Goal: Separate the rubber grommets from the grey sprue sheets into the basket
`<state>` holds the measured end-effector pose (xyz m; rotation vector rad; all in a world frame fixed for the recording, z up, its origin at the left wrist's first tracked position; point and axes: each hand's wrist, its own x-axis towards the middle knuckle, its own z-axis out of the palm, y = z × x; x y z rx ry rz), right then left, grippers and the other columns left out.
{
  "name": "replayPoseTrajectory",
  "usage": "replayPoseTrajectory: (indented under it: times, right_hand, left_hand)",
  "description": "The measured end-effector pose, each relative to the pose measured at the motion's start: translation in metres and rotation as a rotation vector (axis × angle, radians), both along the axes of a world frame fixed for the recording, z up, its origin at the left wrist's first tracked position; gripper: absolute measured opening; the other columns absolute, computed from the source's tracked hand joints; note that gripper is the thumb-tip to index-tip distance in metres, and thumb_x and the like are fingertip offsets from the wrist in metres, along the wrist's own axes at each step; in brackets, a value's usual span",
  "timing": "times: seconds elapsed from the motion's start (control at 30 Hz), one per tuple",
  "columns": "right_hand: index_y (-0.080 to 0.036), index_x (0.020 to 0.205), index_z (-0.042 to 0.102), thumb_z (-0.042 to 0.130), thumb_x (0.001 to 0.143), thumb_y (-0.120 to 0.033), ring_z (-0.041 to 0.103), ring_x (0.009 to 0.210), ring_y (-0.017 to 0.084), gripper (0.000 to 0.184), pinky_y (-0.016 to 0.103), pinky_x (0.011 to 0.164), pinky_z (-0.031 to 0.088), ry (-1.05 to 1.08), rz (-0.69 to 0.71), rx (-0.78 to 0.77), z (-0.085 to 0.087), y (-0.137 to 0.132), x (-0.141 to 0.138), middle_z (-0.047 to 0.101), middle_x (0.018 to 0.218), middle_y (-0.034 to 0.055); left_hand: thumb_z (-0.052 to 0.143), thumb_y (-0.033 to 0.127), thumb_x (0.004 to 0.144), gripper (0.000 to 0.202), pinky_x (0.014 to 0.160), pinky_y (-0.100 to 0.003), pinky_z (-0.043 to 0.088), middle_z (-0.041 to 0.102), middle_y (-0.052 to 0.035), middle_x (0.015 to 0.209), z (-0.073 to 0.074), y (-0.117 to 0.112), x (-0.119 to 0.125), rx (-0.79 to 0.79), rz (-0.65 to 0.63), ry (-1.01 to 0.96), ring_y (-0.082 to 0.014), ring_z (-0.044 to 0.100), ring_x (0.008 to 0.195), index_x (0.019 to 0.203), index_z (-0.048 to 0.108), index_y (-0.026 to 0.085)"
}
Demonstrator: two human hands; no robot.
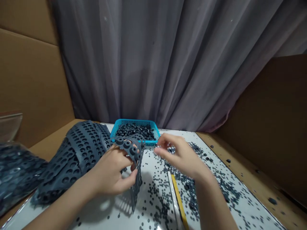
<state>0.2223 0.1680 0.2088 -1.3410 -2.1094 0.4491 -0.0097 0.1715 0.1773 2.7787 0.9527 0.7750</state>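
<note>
My left hand (117, 171) grips a dark grey perforated rubber sheet (137, 182). The sheet folds over my fingers, with moulded ring-shaped parts along its top, and hangs down toward the table. Just to the right, my right hand (179, 155) is raised above the table, apart from the sheet. Its fingers are curled, with a small gap between thumb and forefinger, and I see nothing held there. Behind both hands stands a blue plastic basket (157, 142) holding many small black parts (135, 130).
A pile of similar perforated sheets (81, 153) lies at left, beside a clear bag of dark parts (19, 172). Small black discs (165, 204) litter the white table (115, 220). A white strip (174, 198) and a yellow strip (179, 201) lie in front. Cardboard walls (28, 76) and a grey curtain (144, 64) surround the table.
</note>
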Motion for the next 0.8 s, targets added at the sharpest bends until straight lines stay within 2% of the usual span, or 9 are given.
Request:
replayPoseTrajectory:
  times: [0.1, 0.23, 0.3, 0.37, 0.47, 0.53, 0.63, 0.7, 0.8]
  right_hand:
    - [-0.019, 0.073, 0.054, 0.059, 0.080, -0.039, 0.047, 0.060, 0.013, 0.022, 0.025, 0.053, 0.028, 0.050, 0.224, 0.038, -0.001, -0.012, -0.038, 0.056, 0.066, 0.0003]
    - [-0.018, 0.071, 0.052, 0.049, 0.088, -0.032, 0.040, 0.056, 0.011, 0.022, 0.025, 0.053, 0.022, 0.082, 0.298, 0.059, -0.008, -0.012, -0.052, 0.052, 0.064, -0.0007]
    - [-0.018, 0.068, 0.048, 0.046, 0.089, -0.027, 0.038, 0.056, 0.010, 0.023, 0.025, 0.053, 0.021, 0.091, 0.318, 0.066, -0.009, -0.012, -0.052, 0.048, 0.062, -0.0018]
    - [-0.018, 0.064, 0.045, 0.045, 0.089, -0.024, 0.036, 0.055, 0.010, 0.026, 0.025, 0.054, 0.022, 0.120, 0.348, 0.060, -0.008, -0.014, -0.054, 0.044, 0.060, -0.0026]
    - [-0.018, 0.063, 0.046, 0.045, 0.089, -0.023, 0.037, 0.057, 0.011, 0.026, 0.025, 0.056, 0.026, 0.245, 0.420, -0.039, -0.011, -0.016, -0.061, 0.043, 0.060, -0.0025]
    - [-0.018, 0.062, 0.047, 0.045, 0.089, -0.027, 0.038, 0.058, 0.011, 0.028, 0.025, 0.057, 0.029, 0.441, 0.495, -0.157, -0.017, -0.014, -0.067, 0.043, 0.059, -0.0023]
    - [-0.018, 0.057, 0.043, 0.051, 0.085, -0.035, 0.033, 0.054, 0.011, 0.034, 0.024, 0.054, 0.029, 0.870, 0.565, -0.306, -0.030, -0.004, -0.075, 0.036, 0.056, -0.0033]
    - [-0.019, 0.054, 0.038, 0.055, 0.082, -0.036, 0.025, 0.050, 0.010, 0.037, 0.024, 0.050, 0.026, 1.155, 0.544, -0.369, -0.036, 0.005, -0.077, 0.028, 0.054, -0.0049]
    - [-0.019, 0.055, 0.031, 0.053, 0.084, -0.035, 0.016, 0.047, 0.010, 0.039, 0.023, 0.047, 0.023, 1.491, 0.491, -0.400, -0.036, 0.015, -0.073, 0.020, 0.052, -0.0062]
  left_hand:
    - [0.054, 0.023, 0.072, 0.012, 0.082, -0.039, 0.038, 0.066, -0.0063, 0.082, -0.003, -0.001, 0.001, 0.003, 0.007, 0.022, -0.0259, 0.058, 0.085, 0.072, 0.065, 0.021]
    - [0.057, 0.029, 0.072, 0.012, 0.082, -0.037, 0.039, 0.066, -0.0053, 0.077, 0.001, -0.003, -0.001, -0.134, 0.001, -0.066, -0.0253, 0.058, 0.083, 0.075, 0.067, 0.022]
    - [0.057, 0.038, 0.074, 0.020, 0.078, -0.033, 0.041, 0.063, -0.0045, 0.071, 0.001, -0.002, -0.001, -0.339, -0.006, -0.249, -0.0239, 0.057, 0.080, 0.070, 0.065, 0.020]
    - [0.051, 0.047, 0.078, 0.035, 0.070, -0.029, 0.043, 0.058, -0.0028, 0.062, 0.000, -0.001, 0.001, -0.616, 0.053, -0.501, -0.0200, 0.055, 0.070, 0.062, 0.060, 0.018]
    - [0.056, 0.053, 0.075, 0.042, 0.052, -0.023, 0.039, 0.048, 0.0018, 0.052, -0.003, -0.002, 0.011, -1.004, 0.138, -0.845, -0.0116, 0.045, 0.052, 0.055, 0.050, 0.016]
    - [0.070, 0.052, 0.064, 0.045, 0.043, -0.019, 0.032, 0.039, 0.0055, 0.046, -0.002, -0.005, 0.019, -1.171, 0.117, -1.054, -0.0069, 0.035, 0.044, 0.052, 0.045, 0.016]
    - [0.081, 0.046, 0.050, 0.052, 0.038, -0.015, 0.029, 0.032, 0.0086, 0.040, 0.003, -0.011, 0.026, -1.245, 0.112, -1.367, -0.0032, 0.028, 0.039, 0.048, 0.039, 0.016]
    - [0.081, 0.044, 0.051, 0.052, 0.036, -0.015, 0.030, 0.033, 0.0080, 0.039, 0.007, -0.012, 0.026, -1.269, 0.153, -1.478, -0.0031, 0.030, 0.038, 0.046, 0.037, 0.016]
    - [0.072, 0.048, 0.060, 0.049, 0.029, -0.016, 0.021, 0.036, 0.0074, 0.040, 0.010, -0.009, 0.021, -1.303, 0.255, -1.519, -0.0033, 0.028, 0.032, 0.049, 0.036, 0.018]
